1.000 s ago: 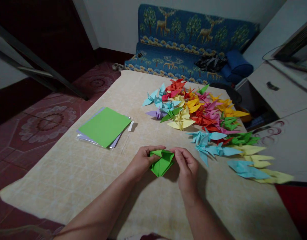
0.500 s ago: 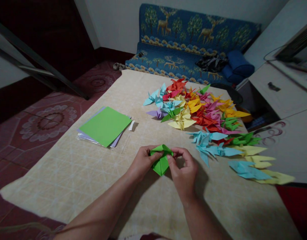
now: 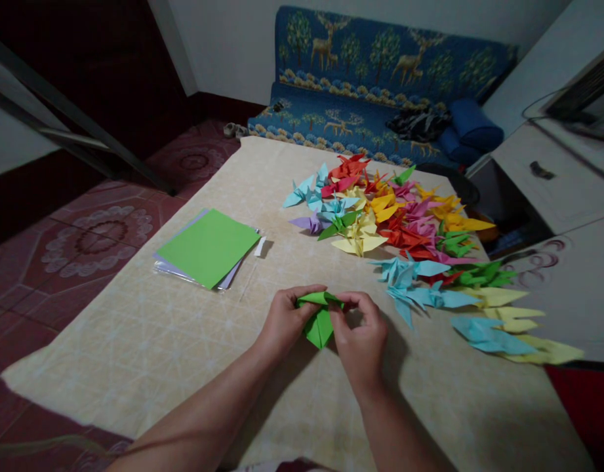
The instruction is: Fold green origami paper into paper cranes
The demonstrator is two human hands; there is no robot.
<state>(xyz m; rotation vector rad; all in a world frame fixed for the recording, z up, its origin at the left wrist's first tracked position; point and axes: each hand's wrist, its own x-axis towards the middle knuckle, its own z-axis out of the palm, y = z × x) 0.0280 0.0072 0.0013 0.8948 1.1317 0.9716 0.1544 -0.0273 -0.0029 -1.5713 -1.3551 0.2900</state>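
Note:
A partly folded piece of green origami paper is held between both hands above the near middle of the table. My left hand grips its left side, thumb on the face and fingers behind. On the right side, my right hand pinches the upper corner between thumb and fingers. The paper's top edge is folded over toward me, and its lower end comes to a point. Right of and beyond the hands lie several folded paper cranes in red, yellow, blue, green, pink and orange.
A stack of square paper, green sheet on top, lies at the left on a clear plastic wrapper, with a small white scrap beside it. A patterned cloth covers the table. Beyond stands a blue sofa; a white cabinet is at the right.
The paper's top edge, which stood up in a raised peak, is now bent down flatter toward me. My left fingers have come further across the top. Both hands keep their hold.

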